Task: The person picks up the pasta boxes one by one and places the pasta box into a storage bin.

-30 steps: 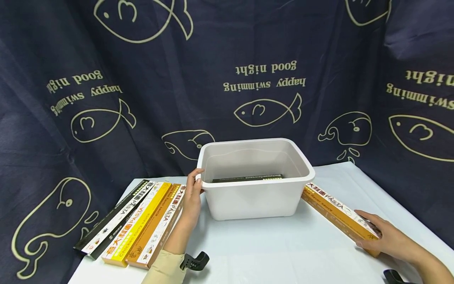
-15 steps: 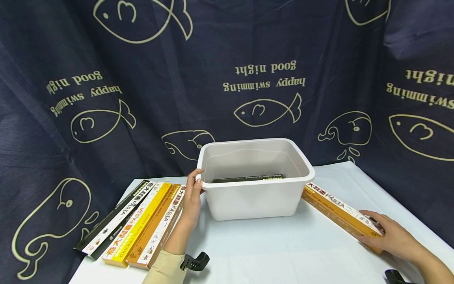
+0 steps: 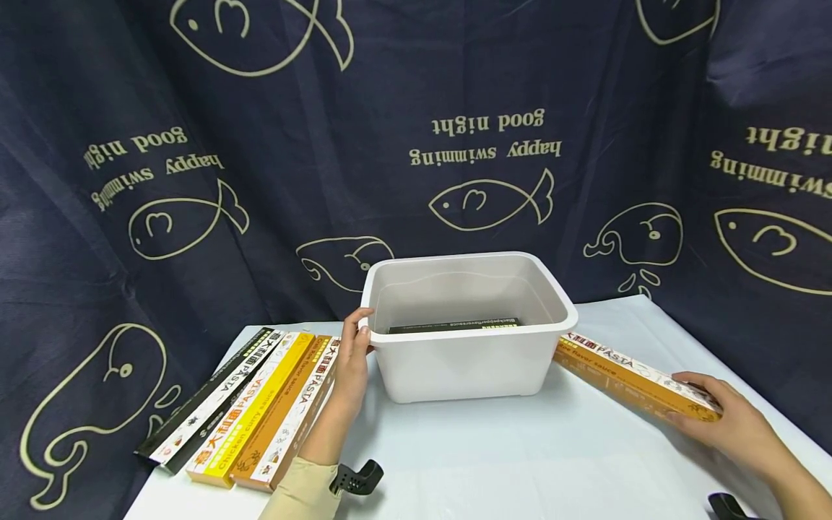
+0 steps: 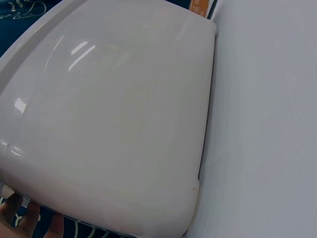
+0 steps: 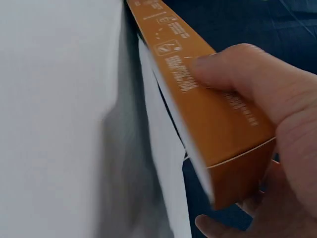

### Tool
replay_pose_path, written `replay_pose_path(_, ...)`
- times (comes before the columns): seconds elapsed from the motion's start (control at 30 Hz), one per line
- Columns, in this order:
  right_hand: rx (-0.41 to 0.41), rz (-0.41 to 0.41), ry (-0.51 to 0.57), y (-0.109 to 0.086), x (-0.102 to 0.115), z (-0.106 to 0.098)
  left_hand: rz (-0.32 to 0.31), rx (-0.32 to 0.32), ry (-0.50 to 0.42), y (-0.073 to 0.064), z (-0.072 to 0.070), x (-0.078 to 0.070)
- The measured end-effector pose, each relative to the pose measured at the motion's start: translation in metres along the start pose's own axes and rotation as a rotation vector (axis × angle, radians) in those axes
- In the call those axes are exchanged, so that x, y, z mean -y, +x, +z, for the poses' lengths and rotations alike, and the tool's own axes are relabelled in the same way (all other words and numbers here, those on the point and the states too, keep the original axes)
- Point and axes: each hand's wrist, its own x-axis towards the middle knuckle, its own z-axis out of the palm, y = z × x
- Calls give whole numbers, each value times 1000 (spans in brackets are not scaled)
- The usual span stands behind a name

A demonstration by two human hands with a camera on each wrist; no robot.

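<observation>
2 bare hands are working at a bench (image 3: 494,455) covered in pale cloth, and I am watching from afar through 3 cameras. The left hand (image 3: 352,361) is holding the near left corner of the rim of a white tub (image 3: 464,370), which is standing upright mid-bench. Inside it, a black box (image 3: 455,326) is lying lengthwise along the near wall. The right hand (image 3: 731,419) is gripping the near end of an orange-and-white pasta box (image 3: 624,375); in the right wrist view, the thumb (image 5: 233,69) is pressing on the orange side while fingertips are showing below the box. That near end is looking raised off the cloth, with shadow beneath, and the far end is sitting beside the tub's right side; I cannot tell whether they are touching. Left of the tub, a row of black, yellow and orange pasta boxes (image 3: 260,415) is lying at a slant. Behind everything, a dark blue curtain (image 3: 364,159) is hanging, showing fish outlines and upside-down lettering. A beige sleeve (image 3: 302,491) is covering the left forearm.
</observation>
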Motion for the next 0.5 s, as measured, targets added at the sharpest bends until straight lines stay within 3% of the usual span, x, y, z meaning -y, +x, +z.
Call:
replay_pose_path(0.27,-136,-19,143,-3,9,-1,18,6,-13,-1,0,0)
replay_pose_path(0.5,-241,-12,180,-5,15,-2,13,4,-10,-1,0,-1)
